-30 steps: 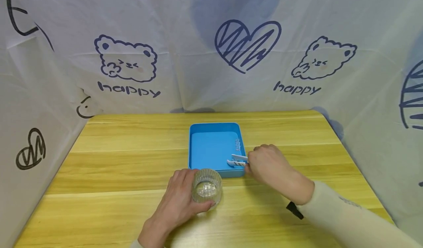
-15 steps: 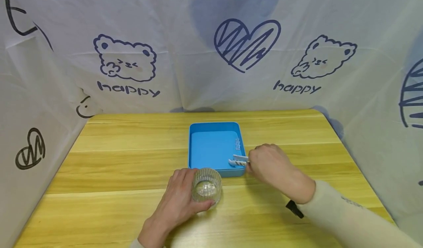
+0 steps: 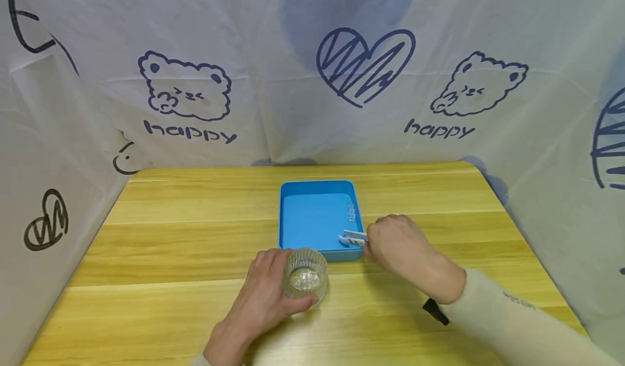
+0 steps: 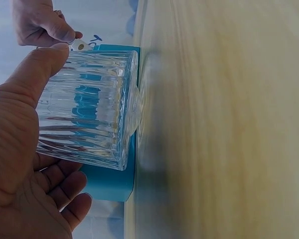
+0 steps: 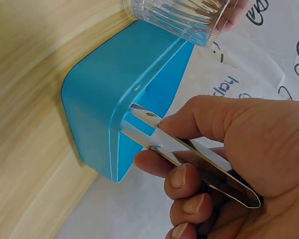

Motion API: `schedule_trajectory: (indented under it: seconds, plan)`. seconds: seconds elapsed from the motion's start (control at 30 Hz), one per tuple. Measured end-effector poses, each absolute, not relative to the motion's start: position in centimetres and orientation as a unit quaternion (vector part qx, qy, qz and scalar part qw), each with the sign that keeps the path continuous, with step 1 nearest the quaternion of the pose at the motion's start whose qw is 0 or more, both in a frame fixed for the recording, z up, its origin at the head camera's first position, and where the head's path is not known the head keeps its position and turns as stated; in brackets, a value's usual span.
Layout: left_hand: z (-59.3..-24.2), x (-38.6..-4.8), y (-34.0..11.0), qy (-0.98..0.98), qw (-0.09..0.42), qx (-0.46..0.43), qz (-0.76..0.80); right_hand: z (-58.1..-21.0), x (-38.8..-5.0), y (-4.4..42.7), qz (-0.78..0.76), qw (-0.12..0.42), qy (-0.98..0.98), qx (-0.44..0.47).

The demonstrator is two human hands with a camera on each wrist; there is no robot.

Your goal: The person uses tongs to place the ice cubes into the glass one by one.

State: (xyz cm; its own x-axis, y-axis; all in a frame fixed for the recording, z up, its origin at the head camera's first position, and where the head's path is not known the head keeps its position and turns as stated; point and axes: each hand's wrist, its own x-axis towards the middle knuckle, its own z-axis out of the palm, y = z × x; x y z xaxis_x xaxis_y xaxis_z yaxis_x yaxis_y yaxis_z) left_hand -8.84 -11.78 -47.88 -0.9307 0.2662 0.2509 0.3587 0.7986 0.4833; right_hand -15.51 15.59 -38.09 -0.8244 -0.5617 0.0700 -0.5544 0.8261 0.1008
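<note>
In the head view my left hand holds a clear ribbed glass cup upright on the table, just in front of a blue tray. The left wrist view shows the thumb on one side of the glass and fingers on the other. My right hand pinches small metal tongs with pale ends, between thumb and fingers. Their tips, slightly apart, reach over the tray's right wall into its near right corner; whether anything lies between them is hidden. Small clear pieces sit along the tray's right wall.
The wood-grain table spreads on both sides of the tray. White cloth with blue drawings hangs behind the table and along both sides. Beneath the right wrist is a black strap piece.
The tongs' tips have shifted slightly to the right within the tray's corner. The left hand and the glass cup stay where they were.
</note>
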Motion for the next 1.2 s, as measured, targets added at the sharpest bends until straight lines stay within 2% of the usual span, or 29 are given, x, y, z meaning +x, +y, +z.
schedule_trajectory:
  seconds: [0.47, 0.83, 1.2]
  plan:
    - [-47.9, -8.7, -11.8, -0.945, 0.086, -0.16, -0.272, -38.7, -15.2, 16.0, -0.037, 0.09, -0.944, 0.316]
    - [-48.0, -8.8, -11.7, -0.941, 0.106, -0.168, -0.274, -39.6, -15.3, 16.6, -0.024, 0.118, -0.941, 0.315]
    - [-48.1, -8.8, -11.7, -0.943, 0.103, -0.165, -0.27, -38.9, -14.8, 17.0, 0.008, 0.153, -0.932, 0.327]
